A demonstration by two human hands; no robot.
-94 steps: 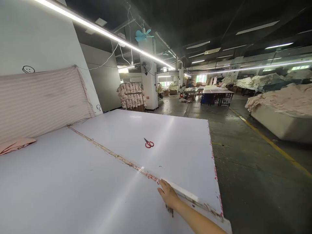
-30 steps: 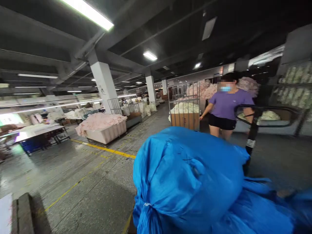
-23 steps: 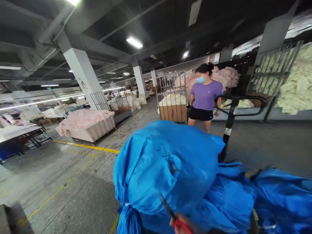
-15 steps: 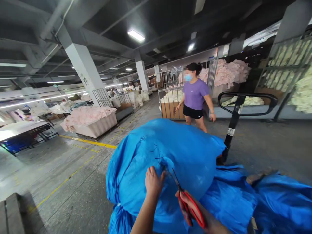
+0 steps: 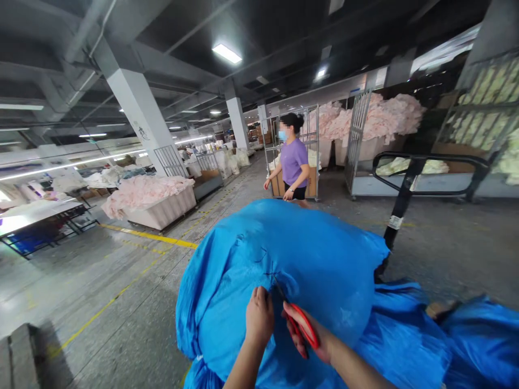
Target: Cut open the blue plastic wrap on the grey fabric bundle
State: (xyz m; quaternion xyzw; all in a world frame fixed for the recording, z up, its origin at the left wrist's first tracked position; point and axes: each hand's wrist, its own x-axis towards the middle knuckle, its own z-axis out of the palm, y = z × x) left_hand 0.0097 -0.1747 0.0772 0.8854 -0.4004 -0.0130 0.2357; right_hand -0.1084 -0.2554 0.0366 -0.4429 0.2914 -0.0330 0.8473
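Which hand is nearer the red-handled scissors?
Right: the right hand holds the scissors. The left hand is at the blue sack, just left of the scissors, not holding them.

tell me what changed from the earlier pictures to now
The scissors, first lying unheld, are now in the right hand; since the last picture they have moved left, blades at the bag. The left hand has drawn its fingers in; whether it grips the bag is unclear. The co-worker has moved left across the view. The bag and the pink heap stayed put.
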